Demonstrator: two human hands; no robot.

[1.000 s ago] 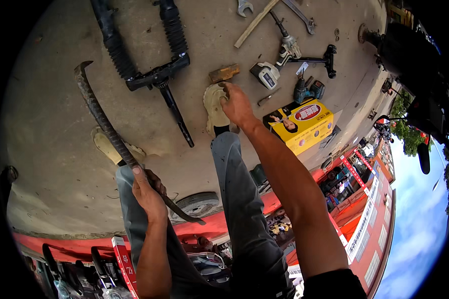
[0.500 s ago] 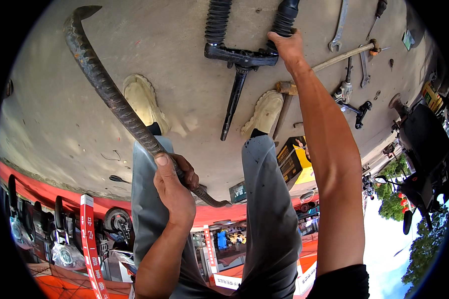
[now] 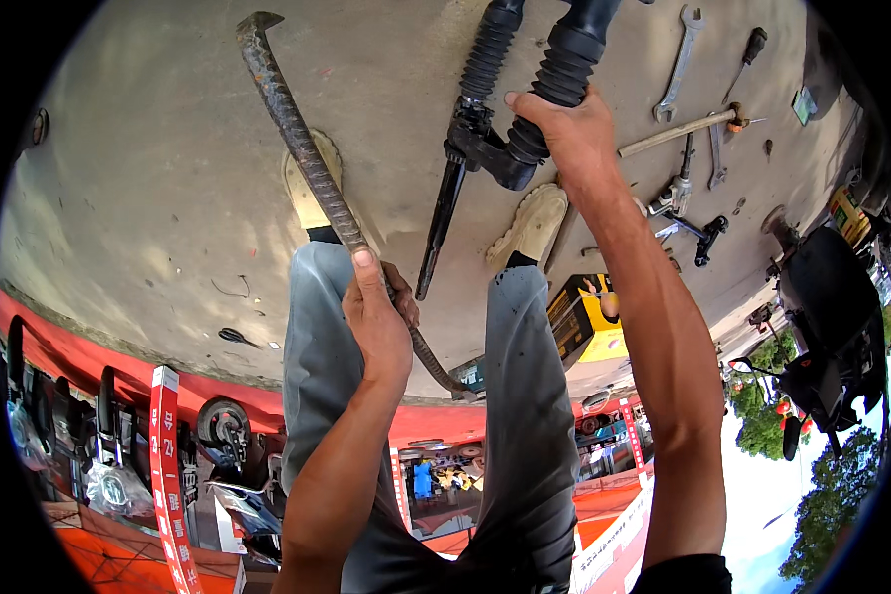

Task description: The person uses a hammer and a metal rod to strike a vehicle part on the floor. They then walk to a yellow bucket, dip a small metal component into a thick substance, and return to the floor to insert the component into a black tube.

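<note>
One long rusty ribbed steel pry bar (image 3: pixel 307 158) is being gripped tight by the left hand (image 3: pixel 378 322), while the right hand (image 3: pixel 564 134) is being wrapped round one of two black ribbed-handled tool grips (image 3: pixel 554 84) on the concrete

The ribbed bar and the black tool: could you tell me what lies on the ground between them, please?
In the head view, only bare concrete lies between the bar and the black tool; the shoes sit lower down.

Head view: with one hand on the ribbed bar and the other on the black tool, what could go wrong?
The left hand alone grips the long ribbed steel bar; it might swing onto the left shoe. The right hand reaches low for the black ribbed-handled tool; balance could slip.
</note>
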